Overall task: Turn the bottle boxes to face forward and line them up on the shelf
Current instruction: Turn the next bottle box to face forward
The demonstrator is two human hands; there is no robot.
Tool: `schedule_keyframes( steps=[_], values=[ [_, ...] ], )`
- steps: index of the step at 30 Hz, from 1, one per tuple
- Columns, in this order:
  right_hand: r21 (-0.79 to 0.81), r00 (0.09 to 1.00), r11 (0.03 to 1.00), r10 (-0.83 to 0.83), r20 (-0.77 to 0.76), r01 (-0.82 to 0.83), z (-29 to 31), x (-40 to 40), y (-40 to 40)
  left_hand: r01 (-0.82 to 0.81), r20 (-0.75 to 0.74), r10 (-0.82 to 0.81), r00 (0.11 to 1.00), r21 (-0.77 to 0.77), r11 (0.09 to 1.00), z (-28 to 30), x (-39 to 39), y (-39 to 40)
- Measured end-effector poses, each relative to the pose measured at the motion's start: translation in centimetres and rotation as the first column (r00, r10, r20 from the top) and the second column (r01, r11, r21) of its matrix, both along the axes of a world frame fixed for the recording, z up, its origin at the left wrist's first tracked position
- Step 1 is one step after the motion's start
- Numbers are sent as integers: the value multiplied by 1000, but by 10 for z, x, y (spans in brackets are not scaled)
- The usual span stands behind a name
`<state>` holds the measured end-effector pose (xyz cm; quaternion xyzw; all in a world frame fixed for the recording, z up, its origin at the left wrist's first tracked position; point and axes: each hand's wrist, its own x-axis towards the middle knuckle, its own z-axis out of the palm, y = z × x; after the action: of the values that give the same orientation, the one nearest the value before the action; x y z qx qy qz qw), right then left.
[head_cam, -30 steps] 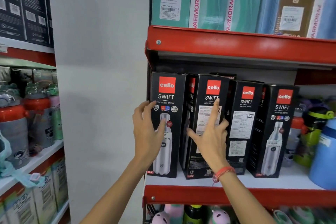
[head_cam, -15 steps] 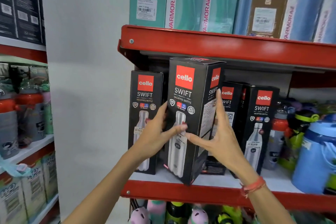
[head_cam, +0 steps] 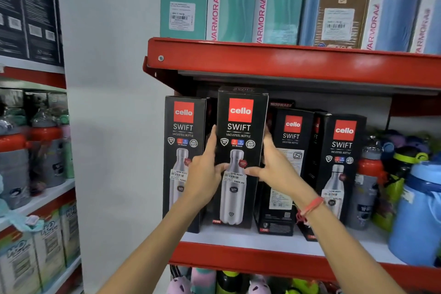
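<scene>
Several black "cello SWIFT" bottle boxes stand on the white shelf (head_cam: 274,242). The second box (head_cam: 239,126) shows its front with the bottle picture and sits upright beside the leftmost box (head_cam: 182,131), which also faces forward. My left hand (head_cam: 205,169) grips the second box's left edge and my right hand (head_cam: 274,167) its right edge, thumbs on the front. To the right, the third box (head_cam: 290,141) shows a printed label side, and the fourth box (head_cam: 343,145) faces forward.
The red shelf lip (head_cam: 286,262) runs below, and the upper red shelf (head_cam: 286,64) hangs just over the box tops. Loose bottles (head_cam: 372,174) and a blue jug (head_cam: 420,210) crowd the right end. A white wall (head_cam: 112,102) lies left of the unit.
The second box was lifted out and turned from its label side to its front. It now stands back on the shelf, facing forward, with both hands on its sides.
</scene>
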<state>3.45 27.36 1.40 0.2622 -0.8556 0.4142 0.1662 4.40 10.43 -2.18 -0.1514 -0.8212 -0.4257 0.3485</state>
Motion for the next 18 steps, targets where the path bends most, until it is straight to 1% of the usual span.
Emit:
schedule_keyframes(
  steps=[3,6,8,11,13,14,15,17,18],
  values=[
    [-34,1000,999,-27,14,27,-6,-11,-4,-44,33,45,998,-27,999,-1,-10,2],
    [9,998,998,-57,15,57,-12,-20,-6,-42,83,42,996,-5,999,-7,-15,3],
    [19,996,996,-92,13,91,-17,-24,-6,-95,108,98,989,-30,995,-12,-17,7],
    [-1,986,987,-163,-29,163,-23,-27,-5,-176,136,184,973,-71,982,-13,-19,13],
    [-58,973,974,-221,-72,217,-24,-22,-2,-199,145,210,967,-86,976,-13,-20,16],
    [-104,955,961,-268,-131,255,-23,-18,1,-211,142,223,964,-99,973,-14,-20,16],
    [-153,913,938,-340,-227,311,-23,-15,3,-230,130,244,961,-116,966,-14,-19,17],
    [-226,756,856,-517,-401,465,-24,-11,11,-311,49,320,946,-144,939,-15,-18,16],
    [-234,684,803,-591,-428,548,-26,-12,13,-372,-27,373,928,-152,916,-14,-16,16]
  ],
)
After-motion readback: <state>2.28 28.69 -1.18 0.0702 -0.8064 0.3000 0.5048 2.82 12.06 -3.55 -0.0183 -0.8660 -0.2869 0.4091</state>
